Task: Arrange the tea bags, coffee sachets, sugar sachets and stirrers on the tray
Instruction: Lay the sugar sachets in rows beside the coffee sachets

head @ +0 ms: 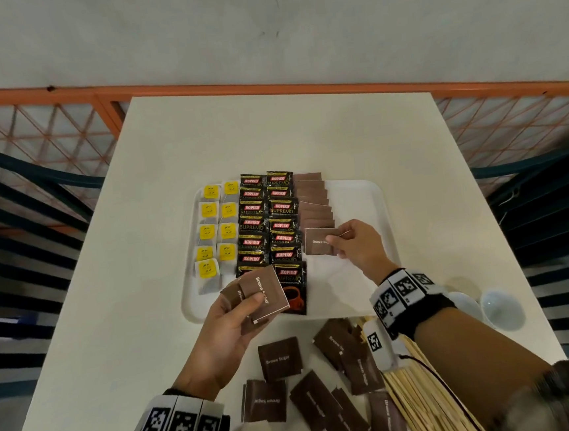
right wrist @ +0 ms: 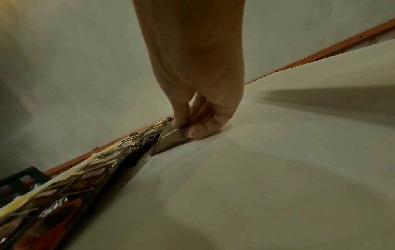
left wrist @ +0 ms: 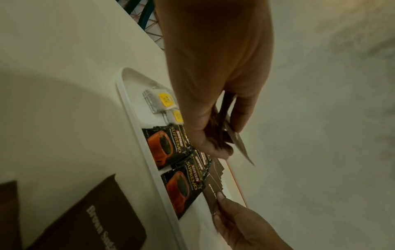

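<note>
A white tray holds two columns of yellow-tagged tea bags, two columns of black coffee sachets and one overlapping column of brown sugar sachets. My right hand pinches one brown sugar sachet at the near end of that column, low over the tray; in the right wrist view the sachet sits between thumb and fingers. My left hand grips a small fan of brown sugar sachets above the tray's near left edge, also seen as the held sachets.
Loose brown sugar sachets lie scattered on the white table near me. A heap of wooden stirrers lies at the near right. White cups stand right of the tray. An orange mesh fence runs behind the table.
</note>
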`<act>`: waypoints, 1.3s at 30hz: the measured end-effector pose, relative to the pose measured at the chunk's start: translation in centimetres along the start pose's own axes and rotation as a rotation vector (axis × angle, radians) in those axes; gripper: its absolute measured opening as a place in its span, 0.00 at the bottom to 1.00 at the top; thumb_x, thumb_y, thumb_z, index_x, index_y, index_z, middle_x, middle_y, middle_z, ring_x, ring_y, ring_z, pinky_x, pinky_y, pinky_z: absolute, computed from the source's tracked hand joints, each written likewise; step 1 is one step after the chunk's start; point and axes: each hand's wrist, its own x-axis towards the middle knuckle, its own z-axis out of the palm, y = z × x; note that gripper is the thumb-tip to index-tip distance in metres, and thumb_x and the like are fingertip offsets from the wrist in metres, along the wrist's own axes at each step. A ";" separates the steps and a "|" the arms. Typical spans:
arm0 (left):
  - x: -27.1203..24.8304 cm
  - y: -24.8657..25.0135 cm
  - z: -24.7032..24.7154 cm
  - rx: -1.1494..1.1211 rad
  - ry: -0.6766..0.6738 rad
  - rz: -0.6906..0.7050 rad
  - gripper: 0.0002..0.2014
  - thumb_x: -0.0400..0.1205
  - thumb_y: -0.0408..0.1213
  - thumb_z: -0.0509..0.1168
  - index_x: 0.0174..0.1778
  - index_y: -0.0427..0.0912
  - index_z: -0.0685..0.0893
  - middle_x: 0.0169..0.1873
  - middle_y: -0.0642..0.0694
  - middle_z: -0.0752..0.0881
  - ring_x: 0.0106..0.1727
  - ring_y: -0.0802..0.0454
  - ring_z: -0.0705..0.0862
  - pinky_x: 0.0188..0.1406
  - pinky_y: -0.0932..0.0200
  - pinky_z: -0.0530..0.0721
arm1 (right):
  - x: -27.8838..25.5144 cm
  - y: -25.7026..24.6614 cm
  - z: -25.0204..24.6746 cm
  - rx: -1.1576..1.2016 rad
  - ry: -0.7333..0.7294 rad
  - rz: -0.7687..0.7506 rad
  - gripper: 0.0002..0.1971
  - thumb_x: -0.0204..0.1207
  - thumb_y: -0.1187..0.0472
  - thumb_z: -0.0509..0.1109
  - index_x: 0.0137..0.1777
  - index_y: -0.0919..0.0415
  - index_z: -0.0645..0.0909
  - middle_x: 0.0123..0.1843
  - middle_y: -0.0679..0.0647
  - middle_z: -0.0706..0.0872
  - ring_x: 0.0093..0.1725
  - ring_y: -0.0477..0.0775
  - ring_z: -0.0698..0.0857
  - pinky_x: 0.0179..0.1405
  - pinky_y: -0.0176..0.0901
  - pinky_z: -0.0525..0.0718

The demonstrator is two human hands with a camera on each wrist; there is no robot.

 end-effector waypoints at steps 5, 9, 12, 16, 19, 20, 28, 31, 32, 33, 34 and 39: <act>-0.4 -0.1 0.2 0.037 0.008 0.023 0.15 0.79 0.25 0.61 0.59 0.45 0.81 0.48 0.44 0.89 0.44 0.52 0.90 0.41 0.64 0.88 | 0.0 0.2 0.2 -0.051 0.060 -0.006 0.11 0.70 0.59 0.77 0.43 0.58 0.75 0.36 0.55 0.84 0.32 0.52 0.82 0.35 0.38 0.79; -0.8 -0.3 0.9 0.087 0.009 0.061 0.14 0.78 0.26 0.63 0.56 0.44 0.82 0.46 0.47 0.90 0.45 0.53 0.90 0.43 0.61 0.86 | -2.4 -1.2 -0.2 -0.159 0.091 -0.093 0.13 0.75 0.54 0.71 0.55 0.59 0.76 0.45 0.53 0.82 0.43 0.51 0.80 0.35 0.33 0.72; -1.3 -0.5 1.7 0.118 0.011 0.089 0.13 0.77 0.26 0.65 0.55 0.42 0.82 0.44 0.48 0.91 0.44 0.54 0.89 0.43 0.60 0.84 | -6.9 -3.2 -0.7 -0.139 -0.215 -0.199 0.10 0.80 0.50 0.63 0.54 0.53 0.78 0.43 0.45 0.82 0.40 0.44 0.82 0.36 0.30 0.74; -2.1 -1.0 2.9 0.168 0.029 0.138 0.13 0.76 0.25 0.67 0.55 0.39 0.81 0.47 0.40 0.90 0.47 0.49 0.89 0.40 0.60 0.85 | -11.6 -4.3 -1.4 -0.045 -0.563 -0.286 0.12 0.78 0.56 0.67 0.60 0.53 0.81 0.43 0.41 0.84 0.33 0.32 0.81 0.31 0.26 0.76; -2.9 -1.5 4.0 0.134 0.035 0.154 0.11 0.76 0.25 0.66 0.53 0.40 0.83 0.46 0.41 0.90 0.46 0.47 0.89 0.42 0.57 0.86 | -12.8 -3.9 -2.1 0.057 -0.526 -0.247 0.06 0.76 0.62 0.70 0.51 0.54 0.81 0.41 0.47 0.86 0.27 0.39 0.80 0.28 0.34 0.79; -3.2 -1.6 4.4 0.123 0.027 0.163 0.11 0.76 0.24 0.66 0.52 0.40 0.83 0.44 0.42 0.90 0.45 0.48 0.90 0.41 0.58 0.87 | -13.0 -3.8 -2.4 0.092 -0.511 -0.240 0.06 0.76 0.63 0.70 0.50 0.55 0.81 0.41 0.49 0.86 0.26 0.40 0.79 0.27 0.35 0.80; -4.8 -3.4 7.2 -0.022 0.101 0.231 0.09 0.78 0.26 0.63 0.53 0.35 0.83 0.40 0.41 0.90 0.39 0.51 0.90 0.33 0.62 0.87 | -14.8 -1.7 -4.2 0.107 -0.548 -0.220 0.07 0.75 0.60 0.71 0.50 0.53 0.77 0.46 0.51 0.85 0.41 0.45 0.84 0.39 0.41 0.87; -5.3 -3.8 7.9 -0.123 0.104 0.152 0.09 0.83 0.33 0.59 0.52 0.36 0.84 0.43 0.39 0.88 0.44 0.48 0.89 0.40 0.57 0.90 | -14.9 -1.2 -5.2 0.237 -0.476 -0.200 0.02 0.77 0.65 0.68 0.48 0.59 0.79 0.48 0.56 0.87 0.46 0.51 0.87 0.49 0.53 0.89; -5.5 -3.8 7.9 -0.178 0.085 0.117 0.11 0.84 0.36 0.57 0.53 0.37 0.84 0.43 0.38 0.88 0.47 0.46 0.89 0.43 0.54 0.90 | -14.8 -1.2 -5.8 0.297 -0.453 -0.195 0.02 0.77 0.67 0.67 0.47 0.60 0.78 0.48 0.56 0.87 0.46 0.52 0.88 0.50 0.53 0.89; -5.7 -3.8 8.0 -0.233 0.053 0.085 0.14 0.85 0.39 0.55 0.54 0.39 0.84 0.44 0.38 0.88 0.47 0.45 0.89 0.44 0.52 0.90 | -14.7 -1.3 -6.3 0.355 -0.438 -0.195 0.04 0.78 0.69 0.66 0.45 0.60 0.78 0.47 0.56 0.87 0.46 0.52 0.88 0.48 0.51 0.89; -5.9 -3.7 7.9 -0.282 0.026 0.061 0.15 0.85 0.42 0.54 0.55 0.40 0.84 0.42 0.38 0.88 0.44 0.45 0.89 0.40 0.52 0.90 | -14.6 -1.4 -6.9 0.409 -0.430 -0.197 0.06 0.78 0.71 0.65 0.43 0.60 0.77 0.46 0.55 0.88 0.44 0.51 0.89 0.45 0.49 0.89; -6.5 -3.4 7.5 -0.341 0.000 0.015 0.14 0.77 0.48 0.57 0.39 0.40 0.78 0.36 0.40 0.84 0.29 0.49 0.78 0.26 0.60 0.77 | -14.2 -1.8 -8.1 0.447 -0.404 -0.244 0.06 0.79 0.71 0.63 0.47 0.59 0.77 0.41 0.50 0.90 0.34 0.50 0.88 0.30 0.38 0.85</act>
